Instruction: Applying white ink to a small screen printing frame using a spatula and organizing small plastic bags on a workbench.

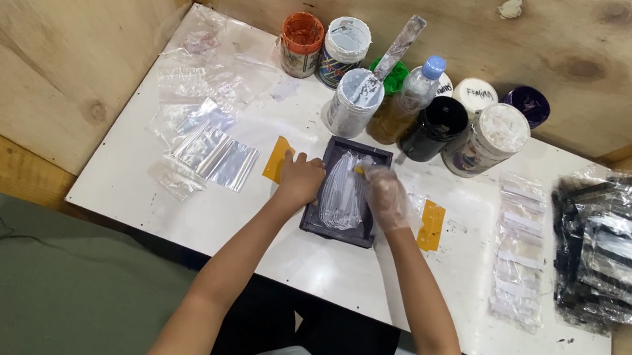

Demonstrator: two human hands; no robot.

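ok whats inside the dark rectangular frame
White paste smeared across the dark rectangular frame; the gloved right hand covers its top right corner, so that part is hidden.

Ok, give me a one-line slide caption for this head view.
Gloved right hand spreads white paste across a small dark rectangular frame that the bare left hand steadies on a white table beside paint jars.

Clear plastic bags (206,146) lie scattered by the counter's (335,270) left edge. Small white-labelled clear packets (522,250) sit in a column toward the right edge, beside a heap of black-filled clear packages (611,253). Labelled jars (489,142) line the back edge.
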